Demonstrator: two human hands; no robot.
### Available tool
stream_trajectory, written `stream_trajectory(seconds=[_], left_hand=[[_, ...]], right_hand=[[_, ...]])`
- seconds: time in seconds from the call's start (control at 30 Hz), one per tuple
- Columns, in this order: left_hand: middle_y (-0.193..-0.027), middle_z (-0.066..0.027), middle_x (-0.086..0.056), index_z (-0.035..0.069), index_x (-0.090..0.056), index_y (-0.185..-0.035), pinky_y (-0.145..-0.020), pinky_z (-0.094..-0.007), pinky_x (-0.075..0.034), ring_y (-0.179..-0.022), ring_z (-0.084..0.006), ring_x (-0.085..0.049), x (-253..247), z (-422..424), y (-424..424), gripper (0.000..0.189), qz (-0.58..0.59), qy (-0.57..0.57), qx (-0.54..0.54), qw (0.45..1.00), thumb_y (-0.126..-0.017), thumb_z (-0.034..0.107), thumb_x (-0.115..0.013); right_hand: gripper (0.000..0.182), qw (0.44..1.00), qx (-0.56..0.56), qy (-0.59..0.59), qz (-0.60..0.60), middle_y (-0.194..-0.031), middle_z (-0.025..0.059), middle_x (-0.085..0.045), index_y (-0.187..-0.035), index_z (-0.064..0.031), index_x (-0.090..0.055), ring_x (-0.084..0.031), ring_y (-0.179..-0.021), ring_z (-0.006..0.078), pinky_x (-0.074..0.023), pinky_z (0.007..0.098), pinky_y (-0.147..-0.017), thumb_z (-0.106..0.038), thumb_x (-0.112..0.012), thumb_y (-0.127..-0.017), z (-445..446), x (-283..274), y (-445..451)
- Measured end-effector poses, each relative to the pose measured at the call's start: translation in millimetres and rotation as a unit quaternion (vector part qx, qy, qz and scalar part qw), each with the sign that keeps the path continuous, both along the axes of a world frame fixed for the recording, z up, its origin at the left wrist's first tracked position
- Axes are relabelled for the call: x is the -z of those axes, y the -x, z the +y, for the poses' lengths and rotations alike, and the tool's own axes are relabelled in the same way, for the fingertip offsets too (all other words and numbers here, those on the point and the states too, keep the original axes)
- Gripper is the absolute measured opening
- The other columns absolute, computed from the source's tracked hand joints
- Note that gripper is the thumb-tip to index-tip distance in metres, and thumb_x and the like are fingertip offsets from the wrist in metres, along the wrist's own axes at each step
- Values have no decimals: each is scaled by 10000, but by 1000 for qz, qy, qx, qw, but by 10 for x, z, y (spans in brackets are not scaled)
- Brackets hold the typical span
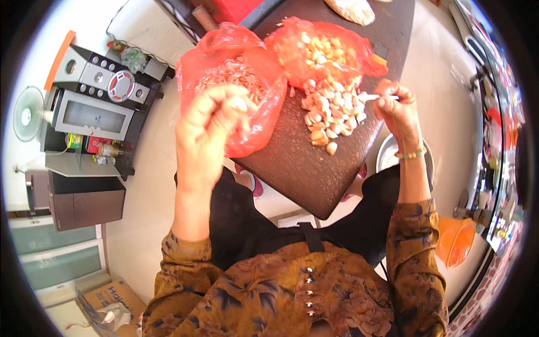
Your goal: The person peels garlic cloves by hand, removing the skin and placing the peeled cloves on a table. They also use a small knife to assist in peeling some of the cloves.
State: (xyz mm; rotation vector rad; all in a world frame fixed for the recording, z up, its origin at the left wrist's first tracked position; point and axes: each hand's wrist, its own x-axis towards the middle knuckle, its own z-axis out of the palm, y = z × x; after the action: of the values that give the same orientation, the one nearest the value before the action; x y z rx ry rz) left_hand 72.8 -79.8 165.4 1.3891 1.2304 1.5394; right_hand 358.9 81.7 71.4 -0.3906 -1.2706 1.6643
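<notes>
My left hand (pixel 206 122) hovers over a red plastic bag (pixel 269 122) that holds a heap of papery garlic skins (pixel 236 78). Its thumb and fingers are bent close together, and whether a small piece sits between them cannot be made out. In my right hand (pixel 396 101) is a slim white tool (pixel 377 97), perhaps a small knife, its tip pointing left. Below that tip, on the dark brown table (pixel 294 156), lies a pile of unpeeled garlic cloves (pixel 334 107). Behind the pile, a second red bag (pixel 294 46) contains pale peeled cloves (pixel 324 48).
A light-coloured bundle (pixel 351 10) rests at the table's far end. The near table corner (pixel 322 210) points between my knees. On the floor to the right stand a metal basin (pixel 387 153) and an orange bucket (pixel 454 242). A media cabinet (pixel 97 113) lines the left wall.
</notes>
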Motion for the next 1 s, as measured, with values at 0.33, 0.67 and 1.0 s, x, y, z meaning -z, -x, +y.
stream_trajectory(seconds=[0.33, 0.67, 1.0], left_hand=[[-968, -115, -600, -4, -547, -992, -699, -259, -486, -853, -205, -601, -623, -123, 26, 128, -212, 109, 530, 814, -873, 41, -557], [-832, -68, -563, -20, -530, -944, -626, -224, -447, -737, -135, -548, -303, 281, 219, 74, -344, 68, 575, 739, -917, 36, -490], [-807, -76, -570, -44, -527, -963, -605, -230, -446, -700, -140, -552, -77, 523, 211, 131, -414, -10, 503, 759, -925, 79, -500]], right_hand=[[284, 987, -121, -103, 14, -709, 91, -551, -821, 7, -637, -533, -521, 123, -418, 221, -461, -197, -797, -706, -86, -961, 1127], [421, 996, -43, -69, 28, -787, -5, -318, -694, -122, -379, -372, -721, 131, -400, 276, -634, -458, -498, -917, 204, -893, 1677], [256, 988, -115, 13, 105, -616, 0, -310, -751, -75, -365, -222, -466, 60, -207, 191, -398, -139, -357, -999, 219, -1029, 1673]])
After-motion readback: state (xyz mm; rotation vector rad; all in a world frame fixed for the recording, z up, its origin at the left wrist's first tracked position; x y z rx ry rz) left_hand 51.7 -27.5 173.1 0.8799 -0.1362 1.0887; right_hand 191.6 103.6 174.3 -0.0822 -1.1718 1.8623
